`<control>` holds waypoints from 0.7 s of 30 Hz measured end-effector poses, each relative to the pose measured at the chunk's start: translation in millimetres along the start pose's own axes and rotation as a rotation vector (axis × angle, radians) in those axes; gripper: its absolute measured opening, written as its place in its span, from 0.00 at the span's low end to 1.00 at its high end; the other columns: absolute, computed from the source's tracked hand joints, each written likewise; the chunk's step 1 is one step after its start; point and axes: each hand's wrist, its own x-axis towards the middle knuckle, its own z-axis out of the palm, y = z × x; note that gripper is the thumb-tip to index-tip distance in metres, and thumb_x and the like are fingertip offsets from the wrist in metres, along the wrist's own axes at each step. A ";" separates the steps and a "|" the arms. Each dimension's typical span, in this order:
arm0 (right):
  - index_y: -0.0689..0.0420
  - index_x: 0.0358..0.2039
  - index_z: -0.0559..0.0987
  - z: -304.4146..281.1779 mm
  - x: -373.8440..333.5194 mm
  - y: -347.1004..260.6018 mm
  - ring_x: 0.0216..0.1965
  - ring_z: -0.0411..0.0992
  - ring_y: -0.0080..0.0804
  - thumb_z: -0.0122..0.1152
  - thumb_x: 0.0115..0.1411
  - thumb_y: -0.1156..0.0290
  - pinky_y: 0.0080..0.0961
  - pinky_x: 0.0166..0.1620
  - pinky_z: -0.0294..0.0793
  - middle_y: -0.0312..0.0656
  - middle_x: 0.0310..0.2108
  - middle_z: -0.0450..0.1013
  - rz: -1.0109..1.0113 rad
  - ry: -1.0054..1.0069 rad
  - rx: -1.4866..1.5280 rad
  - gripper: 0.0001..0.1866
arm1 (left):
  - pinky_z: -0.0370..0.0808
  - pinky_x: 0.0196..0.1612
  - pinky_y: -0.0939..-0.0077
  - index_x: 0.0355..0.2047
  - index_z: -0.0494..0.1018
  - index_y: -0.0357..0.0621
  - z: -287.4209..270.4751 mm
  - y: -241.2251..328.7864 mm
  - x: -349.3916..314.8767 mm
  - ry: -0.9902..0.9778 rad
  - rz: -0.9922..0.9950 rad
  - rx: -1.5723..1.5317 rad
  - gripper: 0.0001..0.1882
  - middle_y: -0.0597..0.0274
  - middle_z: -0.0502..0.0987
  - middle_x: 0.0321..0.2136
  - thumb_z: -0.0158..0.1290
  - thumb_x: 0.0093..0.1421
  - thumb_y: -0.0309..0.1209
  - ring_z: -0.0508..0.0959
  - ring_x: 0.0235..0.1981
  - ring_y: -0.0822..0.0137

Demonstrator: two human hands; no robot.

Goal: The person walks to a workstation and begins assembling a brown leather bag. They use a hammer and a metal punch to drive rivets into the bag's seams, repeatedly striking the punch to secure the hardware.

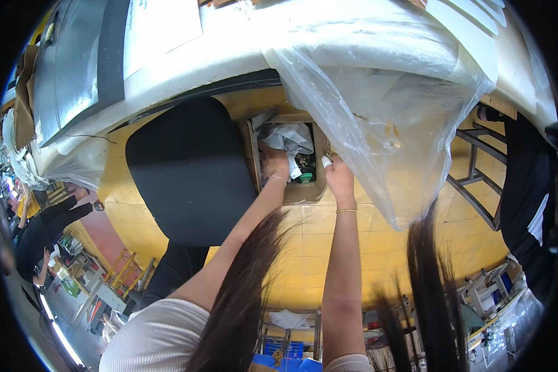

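Note:
An open brown cardboard box (302,195) stands low under the table's edge. In it lie a crumpled grey-white cloth or plastic sheet (297,134), some dark stuff and a small green object (304,178). My left hand (274,162) reaches into the box at its left side, against the crumpled sheet, which hides its fingers. At the box's right wall is my right hand (340,178), its fingers curled on the rim. One digit of it has a white wrapping (327,161).
A black chair seat (189,173) adjoins the box on the left. Clear plastic sheeting (384,136) hangs from the white-covered table (229,56) at the right. A metal frame stool (477,173) and a person in dark trousers (527,198) are farther right. Yellow tiles (390,260) cover the floor.

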 end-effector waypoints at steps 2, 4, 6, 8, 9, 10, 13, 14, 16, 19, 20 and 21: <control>0.64 0.46 0.78 -3.0 -0.6 -5.9 0.48 0.72 0.57 0.53 0.59 0.69 0.42 0.53 0.69 0.61 0.42 0.75 0.042 -0.055 0.006 0.17 | 0.70 0.57 0.53 0.57 0.64 0.40 5.7 -15.8 22.1 -0.177 0.085 0.146 0.23 0.36 0.67 0.57 0.46 0.63 0.34 0.71 0.57 0.43; 0.64 0.47 0.78 -6.4 -1.5 -11.9 0.49 0.71 0.58 0.53 0.60 0.67 0.43 0.54 0.68 0.61 0.43 0.75 -0.028 0.001 0.031 0.18 | 0.72 0.56 0.56 0.55 0.68 0.40 19.3 -31.4 42.2 -0.254 0.064 0.071 0.21 0.38 0.70 0.55 0.45 0.63 0.34 0.73 0.55 0.45; 0.64 0.47 0.77 -8.9 -1.9 -15.3 0.50 0.70 0.58 0.53 0.61 0.66 0.43 0.55 0.67 0.61 0.45 0.74 -0.068 0.030 -0.004 0.18 | 0.74 0.53 0.58 0.51 0.73 0.41 39.5 -38.5 53.4 -0.258 0.016 0.096 0.18 0.42 0.73 0.53 0.45 0.65 0.35 0.76 0.53 0.48; 0.63 0.48 0.77 -9.3 -1.7 -15.1 0.52 0.69 0.58 0.52 0.62 0.65 0.44 0.57 0.65 0.60 0.47 0.73 -0.075 0.024 -0.097 0.19 | 0.76 0.51 0.59 0.48 0.75 0.41 55.0 -39.8 58.0 -0.298 -0.021 0.180 0.16 0.45 0.76 0.51 0.46 0.65 0.35 0.78 0.51 0.51; 0.63 0.48 0.76 -8.4 -1.4 -14.1 0.52 0.69 0.59 0.52 0.62 0.65 0.44 0.57 0.64 0.60 0.48 0.73 -0.058 0.005 -0.118 0.19 | 0.76 0.51 0.60 0.48 0.75 0.41 59.5 -37.6 59.2 -0.335 -0.033 0.253 0.16 0.46 0.76 0.50 0.46 0.65 0.35 0.78 0.50 0.52; 0.63 0.49 0.76 -7.7 -1.1 -11.9 0.53 0.68 0.59 0.52 0.62 0.65 0.44 0.58 0.64 0.60 0.49 0.73 -0.042 -0.017 -0.136 0.19 | 0.77 0.50 0.61 0.47 0.76 0.42 62.4 -34.6 58.2 -0.269 0.024 0.304 0.15 0.47 0.77 0.49 0.46 0.65 0.34 0.79 0.49 0.53; 0.63 0.50 0.76 -3.4 -1.2 -5.2 0.53 0.68 0.59 0.52 0.62 0.65 0.44 0.58 0.63 0.59 0.49 0.72 -0.056 -0.011 -0.101 0.20 | 0.78 0.47 0.62 0.46 0.77 0.43 55.6 -23.9 55.0 -0.181 0.189 0.452 0.14 0.50 0.79 0.46 0.46 0.65 0.33 0.80 0.47 0.55; 0.63 0.50 0.75 -1.6 -1.1 -3.7 0.54 0.68 0.59 0.52 0.62 0.65 0.44 0.58 0.64 0.59 0.50 0.72 -0.069 0.010 -0.075 0.20 | 0.78 0.46 0.62 0.46 0.76 0.43 49.5 -19.4 56.7 -0.224 0.254 0.489 0.14 0.51 0.79 0.46 0.46 0.64 0.33 0.80 0.47 0.55; 0.63 0.50 0.75 1.3 -1.3 -1.9 0.54 0.67 0.59 0.52 0.61 0.66 0.44 0.59 0.64 0.59 0.50 0.72 -0.100 0.026 -0.138 0.20 | 0.79 0.44 0.63 0.47 0.75 0.41 37.5 -12.4 55.8 -0.293 0.334 0.531 0.15 0.52 0.80 0.45 0.47 0.64 0.32 0.81 0.47 0.57; 0.64 0.50 0.75 3.2 -1.8 -3.5 0.54 0.67 0.59 0.51 0.59 0.70 0.45 0.59 0.64 0.60 0.50 0.71 -0.084 0.023 -0.134 0.20 | 0.79 0.44 0.63 0.48 0.75 0.41 20.7 -9.4 46.2 -0.301 0.502 0.634 0.15 0.51 0.79 0.45 0.48 0.63 0.32 0.81 0.47 0.55; 0.64 0.50 0.75 2.4 -1.2 -4.6 0.54 0.67 0.59 0.51 0.58 0.71 0.45 0.59 0.64 0.60 0.50 0.71 -0.068 0.016 -0.113 0.20 | 0.79 0.44 0.63 0.49 0.74 0.40 15.2 -9.6 42.0 -0.256 0.523 0.649 0.16 0.51 0.79 0.46 0.48 0.63 0.32 0.81 0.47 0.55; 0.65 0.50 0.75 2.1 -0.9 -6.4 0.54 0.67 0.59 0.51 0.57 0.72 0.45 0.59 0.64 0.61 0.50 0.71 -0.082 0.027 -0.127 0.20 | 0.79 0.45 0.63 0.49 0.74 0.40 11.1 -9.8 37.1 -0.249 0.524 0.676 0.16 0.50 0.79 0.46 0.48 0.63 0.32 0.81 0.46 0.54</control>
